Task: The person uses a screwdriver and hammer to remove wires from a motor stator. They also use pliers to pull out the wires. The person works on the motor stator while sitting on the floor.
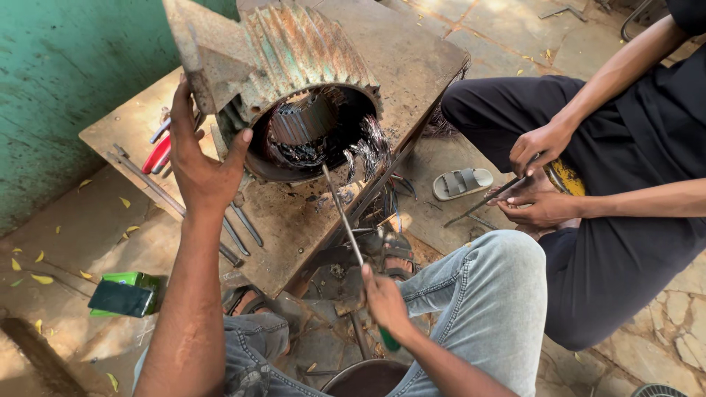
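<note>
A rusty finned motor housing (294, 51) lies on its side on a rusted metal plate (412, 59), its open end facing me with wire windings (323, 136) spilling out. My left hand (202, 162) grips the housing's left rim and steadies it. My right hand (382, 301) holds a long screwdriver (342, 213) with a green handle, its shaft pointing up into the windings at the lower rim.
Red-handled pliers (156, 153) and metal rods (158, 192) lie on the plate's left side. A green box (126, 292) sits on the floor at left. Another person in black sits at right, both hands (540, 176) on a thin tool. A grey sandal (462, 182) lies between us.
</note>
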